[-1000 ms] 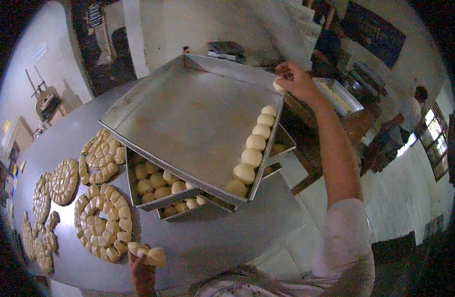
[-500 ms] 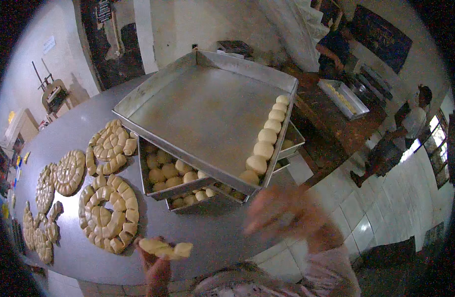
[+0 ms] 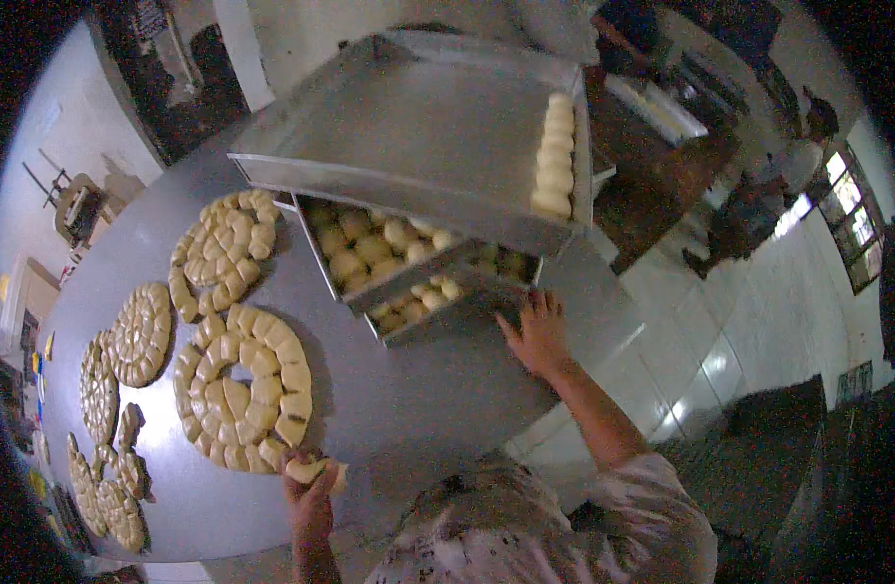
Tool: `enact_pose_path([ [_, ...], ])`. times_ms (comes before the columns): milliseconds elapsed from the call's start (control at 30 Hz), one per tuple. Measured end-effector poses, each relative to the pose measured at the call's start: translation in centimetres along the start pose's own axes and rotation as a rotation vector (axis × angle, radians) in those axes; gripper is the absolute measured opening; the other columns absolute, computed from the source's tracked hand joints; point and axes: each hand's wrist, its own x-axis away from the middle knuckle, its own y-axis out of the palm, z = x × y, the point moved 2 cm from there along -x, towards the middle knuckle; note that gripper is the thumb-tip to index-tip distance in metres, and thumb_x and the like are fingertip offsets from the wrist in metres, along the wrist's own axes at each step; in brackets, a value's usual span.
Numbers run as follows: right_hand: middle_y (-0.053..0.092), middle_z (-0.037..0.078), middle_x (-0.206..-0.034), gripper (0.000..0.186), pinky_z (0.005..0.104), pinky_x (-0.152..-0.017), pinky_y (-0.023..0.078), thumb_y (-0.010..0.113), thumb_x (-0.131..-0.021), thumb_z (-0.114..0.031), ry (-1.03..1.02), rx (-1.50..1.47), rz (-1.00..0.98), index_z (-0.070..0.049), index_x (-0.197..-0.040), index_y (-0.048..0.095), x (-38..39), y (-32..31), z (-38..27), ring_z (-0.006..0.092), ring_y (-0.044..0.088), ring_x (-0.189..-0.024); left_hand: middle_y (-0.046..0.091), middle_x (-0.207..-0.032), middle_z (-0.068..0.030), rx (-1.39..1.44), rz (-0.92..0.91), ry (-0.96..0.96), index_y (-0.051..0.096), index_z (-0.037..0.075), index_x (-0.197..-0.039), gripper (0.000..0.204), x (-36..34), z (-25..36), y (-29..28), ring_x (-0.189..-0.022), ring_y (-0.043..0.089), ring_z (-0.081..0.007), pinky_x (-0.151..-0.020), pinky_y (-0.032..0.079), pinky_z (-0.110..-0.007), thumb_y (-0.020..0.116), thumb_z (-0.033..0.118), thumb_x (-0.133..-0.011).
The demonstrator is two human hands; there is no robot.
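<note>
head view, top tray (image 3: pixel 438 107) holding dough balls (image 3: pixel 555 159), left hand (image 3: pixel 309 498) gripping dough piece (image 3: pixel 311 471), right hand (image 3: pixel 542 339) seemingly spread

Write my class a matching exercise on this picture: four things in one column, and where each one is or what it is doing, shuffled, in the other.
Column one
1. Left hand
2. Right hand
3. Row of dough balls
4. Large dough coil

Column two
A. Along the right side of the top tray
B. Close to the lower trays
C. Lying on the grey table, cut into segments
D. Holding pale dough

Right pairs: 1-D, 2-B, 3-A, 4-C
</note>
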Motion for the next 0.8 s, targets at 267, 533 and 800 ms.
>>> enact_pose_path([
  [267,0.054,0.015,-0.095,0.026,0.0442,-0.082,0.037,0.061,-0.075,-0.026,0.053,-0.253,-0.1,-0.004,-0.088,0.054,3.1,-1.4,1.8,0.034,0.048,-0.092,0.045,-0.091,-0.002,-0.201,0.006,-0.075,0.042,0.008,-0.104,0.031,-0.9,-0.7,-3.2,-0.084,0.045,-0.0138,-0.073,0.039,-0.028,0.058,0.01,-0.077],
  [533,0.049,0.017,-0.098,0.022,0.0468,-0.079,0.037,0.061,-0.068,-0.014,-0.12,-0.375,0.007,-0.004,-0.087,0.054,1.2,-0.4,0.6,0.0341,0.047,-0.091,0.044,-0.1,-0.0063,-0.15,-0.28,-0.052,0.041,0.006,-0.11,0.043,-1.4,0.0,2.7,-0.092,0.045,-0.0173,-0.081,0.041,-0.032,0.059,-0.001,-0.071],
  [800,0.049,0.02,-0.094,0.02,0.0469,-0.081,0.037,0.06,-0.07,-0.013,0.012,-0.394,-0.184,-0.001,-0.084,0.053,-0.2,1.7,3.3,0.0394,0.046,-0.087,0.047,-0.084,-0.0038,-0.362,-0.188,-0.033,0.042,0.01,-0.081,0.023,-3.8,-2.0,7.8,-0.078,0.048,-0.0156,-0.069,0.042,-0.029,0.06,-0.003,-0.073],
])
